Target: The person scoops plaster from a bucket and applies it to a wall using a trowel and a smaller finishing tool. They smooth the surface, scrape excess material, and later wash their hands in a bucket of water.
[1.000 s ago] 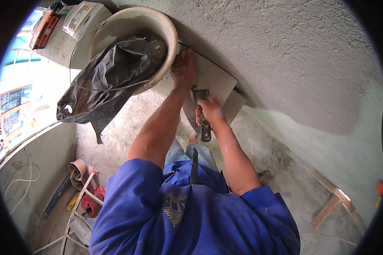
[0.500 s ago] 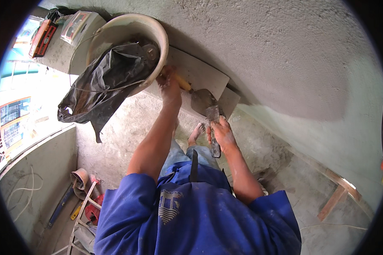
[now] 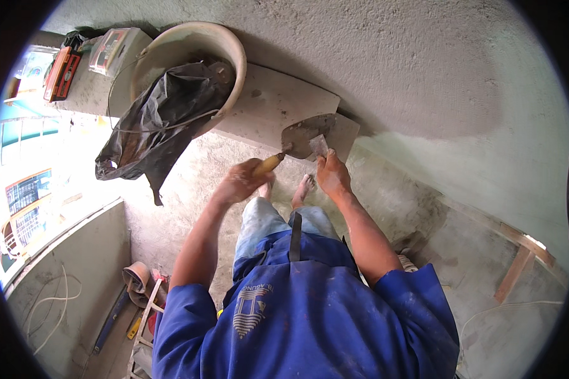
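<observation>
My left hand is wrapped round the yellowish handle of a trowel. Its broad grey blade points up and to the right, in front of the boards. Closed in my right hand is a putty knife; its short, whitish-smeared blade lies over the trowel blade and seems to touch it. The putty knife's handle is mostly hidden by my fingers. Beyond my left hand stands a large pale bucket, tilted toward me, with a black plastic bag hanging over its rim.
Grey boards lie along the wall, which carries a darker rough patch. Left of the bucket is a red-and-black box. A low wall bounds the left side. A wooden frame leans at right. My bare feet stand on the floor.
My left hand has drawn back from the bucket toward my body, swinging the trowel so its handle points at me. My right hand has lifted slightly with the putty knife.
</observation>
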Demonstrator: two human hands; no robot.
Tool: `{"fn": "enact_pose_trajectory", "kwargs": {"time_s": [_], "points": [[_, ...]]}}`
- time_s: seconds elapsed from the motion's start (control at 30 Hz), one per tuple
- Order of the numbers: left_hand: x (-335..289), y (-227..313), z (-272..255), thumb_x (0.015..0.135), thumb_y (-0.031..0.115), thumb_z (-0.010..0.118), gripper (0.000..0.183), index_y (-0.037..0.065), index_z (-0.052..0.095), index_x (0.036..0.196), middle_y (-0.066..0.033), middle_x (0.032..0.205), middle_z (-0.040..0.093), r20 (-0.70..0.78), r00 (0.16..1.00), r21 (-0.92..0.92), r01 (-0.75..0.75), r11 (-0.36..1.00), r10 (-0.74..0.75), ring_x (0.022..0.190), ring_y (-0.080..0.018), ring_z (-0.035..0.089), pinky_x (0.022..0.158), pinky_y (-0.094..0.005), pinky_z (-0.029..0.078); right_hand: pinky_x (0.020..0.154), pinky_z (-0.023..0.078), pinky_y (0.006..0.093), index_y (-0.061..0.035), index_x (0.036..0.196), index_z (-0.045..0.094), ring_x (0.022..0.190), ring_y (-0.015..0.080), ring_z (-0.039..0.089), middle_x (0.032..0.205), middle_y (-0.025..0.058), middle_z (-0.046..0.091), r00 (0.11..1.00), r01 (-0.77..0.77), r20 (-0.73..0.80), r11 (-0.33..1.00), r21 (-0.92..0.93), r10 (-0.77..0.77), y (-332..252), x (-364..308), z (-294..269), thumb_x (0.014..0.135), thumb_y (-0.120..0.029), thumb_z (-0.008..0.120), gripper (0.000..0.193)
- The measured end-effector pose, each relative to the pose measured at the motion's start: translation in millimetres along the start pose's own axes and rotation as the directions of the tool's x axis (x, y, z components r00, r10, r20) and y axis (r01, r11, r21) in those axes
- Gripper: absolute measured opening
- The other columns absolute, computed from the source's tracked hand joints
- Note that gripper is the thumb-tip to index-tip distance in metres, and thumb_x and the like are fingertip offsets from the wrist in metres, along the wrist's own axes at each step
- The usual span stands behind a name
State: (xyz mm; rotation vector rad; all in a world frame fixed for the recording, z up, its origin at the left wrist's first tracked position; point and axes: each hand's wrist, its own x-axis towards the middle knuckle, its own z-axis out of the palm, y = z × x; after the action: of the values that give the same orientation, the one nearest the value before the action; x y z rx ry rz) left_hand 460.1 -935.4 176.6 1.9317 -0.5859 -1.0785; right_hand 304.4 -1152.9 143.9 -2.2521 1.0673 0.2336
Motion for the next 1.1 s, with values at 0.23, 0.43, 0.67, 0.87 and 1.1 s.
{"fn": "enact_pose_trajectory", "kwargs": {"time_s": [0.23, 0.43, 0.67, 0.87, 1.1], "points": [[22.2, 0.6, 35.2, 0.098, 0.028, 0.062, 0.032, 0.003, 0.059, 0.117, -0.0232, 0.100, 0.065, 0.005, 0.979, 0.206, -0.203, 0.957, 0.206, 0.094, -0.0436, 0.065, 0.076, -0.0501, 0.052, 0.083, 0.049, 0.0558, -0.0017, 0.106, 0.057, 0.096, 0.0478, 0.064, 0.098, 0.0263, 0.069, 0.985, -0.102, -0.136, 0.995, 0.010, 0.103, -5.9, 16.6, -5.5, 0.100, -0.039, 0.048, 0.038], [21.4, 13.2, 34.5, 0.099, 0.033, 0.059, 0.034, 0.003, 0.055, 0.113, -0.0247, 0.093, 0.065, 0.006, 0.994, 0.236, -0.106, 0.966, 0.108, 0.087, -0.0467, 0.065, 0.070, -0.0528, 0.051, 0.083, 0.050, 0.0559, -0.0030, 0.110, 0.057, 0.095, 0.0478, 0.064, 0.094, 0.0269, 0.068, 0.988, -0.148, -0.032, 0.989, 0.016, 0.148, -34.4, -15.6, 20.0, 0.100, -0.040, 0.048, 0.039], [21.4, 15.3, 37.8, 0.098, 0.036, 0.060, 0.036, 0.003, 0.055, 0.112, -0.0265, 0.090, 0.066, 0.002, 0.995, 0.249, -0.101, 0.963, 0.103, 0.089, -0.0474, 0.065, 0.071, -0.0535, 0.050, 0.084, 0.050, 0.0548, -0.0013, 0.106, 0.060, 0.095, 0.0471, 0.065, 0.096, 0.0274, 0.068, 0.964, -0.228, -0.118, 0.969, 0.098, 0.239, -24.5, -5.3, 34.3, 0.101, -0.038, 0.047, 0.040], [24.1, 3.0, 38.6, 0.099, 0.038, 0.059, 0.040, 0.002, 0.055, 0.115, -0.0278, 0.092, 0.066, -0.020, 0.994, 0.252, -0.096, 0.963, 0.104, 0.092, -0.0483, 0.064, 0.073, -0.0520, 0.051, 0.077, 0.049, 0.0568, -0.0037, 0.104, 0.057, 0.091, 0.0491, 0.064, 0.091, 0.0286, 0.067, 0.980, -0.085, -0.166, 0.986, 0.145, 0.109, -20.2, -0.6, 6.9, 0.101, -0.036, 0.050, 0.033], [17.1, 13.3, 43.9, 0.097, 0.044, 0.058, 0.043, 0.003, 0.055, 0.111, -0.0293, 0.096, 0.066, -0.060, 0.990, 0.240, -0.111, 0.965, 0.129, 0.095, -0.0511, 0.062, 0.077, -0.0557, 0.049, 0.083, 0.050, 0.0568, -0.0041, 0.110, 0.058, 0.094, 0.0467, 0.065, 0.094, 0.0267, 0.069, 0.992, -0.105, -0.066, 0.993, 0.060, 0.109, -31.6, -25.4, 29.9, 0.102, -0.039, 0.046, 0.038]]}}
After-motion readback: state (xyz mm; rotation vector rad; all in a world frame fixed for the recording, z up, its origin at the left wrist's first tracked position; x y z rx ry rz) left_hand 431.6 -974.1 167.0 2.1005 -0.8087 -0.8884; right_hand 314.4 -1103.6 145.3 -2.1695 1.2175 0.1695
